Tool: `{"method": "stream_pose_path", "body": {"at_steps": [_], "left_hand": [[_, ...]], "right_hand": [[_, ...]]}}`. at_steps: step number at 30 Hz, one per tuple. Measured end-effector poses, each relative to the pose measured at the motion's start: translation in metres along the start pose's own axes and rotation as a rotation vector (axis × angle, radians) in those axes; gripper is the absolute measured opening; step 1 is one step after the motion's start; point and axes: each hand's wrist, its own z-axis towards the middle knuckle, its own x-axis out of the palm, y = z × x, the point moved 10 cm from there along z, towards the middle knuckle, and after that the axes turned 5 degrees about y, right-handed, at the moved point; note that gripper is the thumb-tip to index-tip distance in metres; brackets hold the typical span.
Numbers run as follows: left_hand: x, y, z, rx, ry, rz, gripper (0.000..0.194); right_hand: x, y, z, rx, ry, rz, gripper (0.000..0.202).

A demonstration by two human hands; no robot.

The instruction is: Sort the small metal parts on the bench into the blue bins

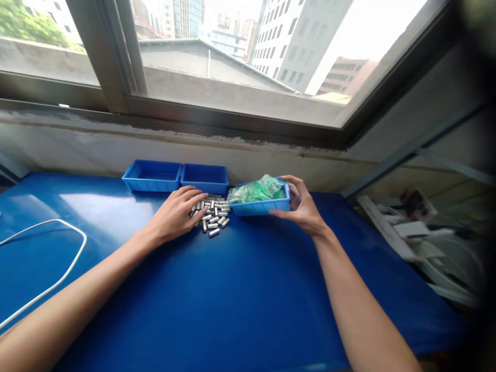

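Note:
My right hand [304, 206] grips the right end of a small blue bin [261, 207], thumb on the near side and fingers round the far corner. Inside that bin lie green-tinted clear plastic bags [258, 190]; what the bags contain I cannot make out. At the bin's left, a loose heap of small silver metal cylinders [213, 219] is spread on the blue tabletop. Over the left side of this heap rests my left hand [176, 212], fingers spread and touching or just above the pieces. Part of the heap is hidden beneath those fingers.
Two more blue bins, a wider one [153, 176] and a smaller one [204, 178], stand side by side against the wall under the window. A white cable [79, 253] curves across the table's left side. Beyond the right edge, a shelf [418, 227] holds blurred clutter.

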Motion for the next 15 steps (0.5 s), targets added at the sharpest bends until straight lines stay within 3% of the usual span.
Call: {"method": "stream_pose_path", "body": {"at_steps": [5, 7, 11, 15], "left_hand": [[-0.005, 0.016, -0.019, -0.089, 0.000, -0.006, 0.081], [-0.002, 0.020, -0.022, -0.111, 0.007, -0.036, 0.097], [0.004, 0.023, -0.021, -0.113, 0.037, -0.107, 0.112], [-0.008, 0.022, -0.022, -0.092, -0.066, -0.161, 0.128]], "right_hand": [[0.032, 0.052, 0.014, -0.110, 0.083, -0.077, 0.096], [0.049, 0.077, 0.023, -0.165, 0.133, -0.151, 0.099], [0.084, 0.119, 0.041, -0.218, 0.236, -0.282, 0.096], [0.117, 0.157, 0.049, -0.320, 0.319, -0.407, 0.079]]}}
